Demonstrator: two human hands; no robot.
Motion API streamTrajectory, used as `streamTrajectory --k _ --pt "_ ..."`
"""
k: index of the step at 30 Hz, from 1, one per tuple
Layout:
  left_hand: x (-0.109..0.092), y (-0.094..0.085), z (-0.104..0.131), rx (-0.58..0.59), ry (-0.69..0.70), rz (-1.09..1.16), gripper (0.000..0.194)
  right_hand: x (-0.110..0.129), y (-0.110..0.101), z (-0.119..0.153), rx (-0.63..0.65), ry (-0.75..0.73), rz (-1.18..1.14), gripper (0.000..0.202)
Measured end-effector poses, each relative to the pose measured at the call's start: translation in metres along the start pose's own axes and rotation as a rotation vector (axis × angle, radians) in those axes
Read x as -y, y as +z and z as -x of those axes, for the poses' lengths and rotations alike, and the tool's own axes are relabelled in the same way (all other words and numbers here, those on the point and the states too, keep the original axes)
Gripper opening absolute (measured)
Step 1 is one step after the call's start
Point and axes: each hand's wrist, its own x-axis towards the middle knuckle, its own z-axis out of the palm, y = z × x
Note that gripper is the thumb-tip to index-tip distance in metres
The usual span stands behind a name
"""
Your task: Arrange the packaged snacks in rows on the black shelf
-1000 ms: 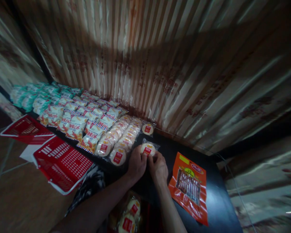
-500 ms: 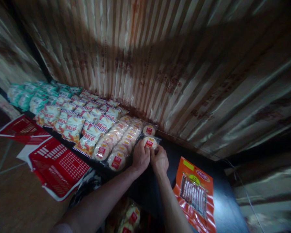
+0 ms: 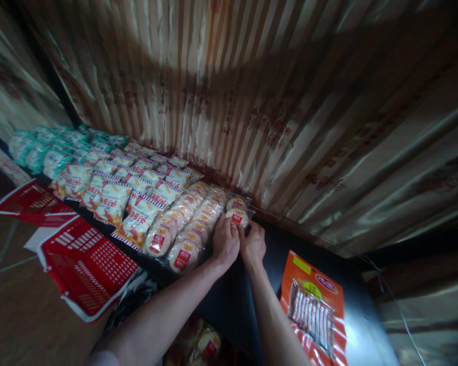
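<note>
Between my two hands is a round rice cracker packet (image 3: 236, 217), pale, with a red label under clear wrap. My left hand (image 3: 226, 239) pinches its near left edge, and my right hand (image 3: 252, 243) grips its near right corner. The packet rests against another cracker packet (image 3: 235, 204) behind it, overlapping it. Just left of my left hand run two overlapping rows of the same cracker packets (image 3: 185, 254), lying on the black surface (image 3: 232, 305). My fingertips are partly hidden behind the hands.
White snack bags with striped edges (image 3: 139, 218) and green bags (image 3: 57, 160) fill the left. Red baskets (image 3: 91, 267) stand at the lower left. An orange sausage pack (image 3: 315, 305) lies to the right. More crackers (image 3: 208, 343) sit below my arms. A corrugated covering (image 3: 213, 112) rises behind.
Both hands have moved the held cracker packet slightly back, so it now overlaps the packet behind it more. The view has shifted a little.
</note>
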Motion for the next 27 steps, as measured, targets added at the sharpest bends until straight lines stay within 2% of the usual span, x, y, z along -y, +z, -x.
streamTrajectory --k 7,14,27 --pt "-0.005 -0.002 -0.001 0.04 -0.018 0.045 0.032 -0.006 0.007 -0.01 -0.007 -0.051 -0.016 0.042" --pt "-0.009 -0.002 -0.002 0.078 -0.051 -0.016 0.038 -0.009 0.012 -0.019 -0.004 -0.06 -0.002 0.043" --pt "0.002 0.004 -0.001 0.097 0.112 -0.125 0.042 -0.01 0.018 -0.027 0.035 -0.042 0.042 0.043"
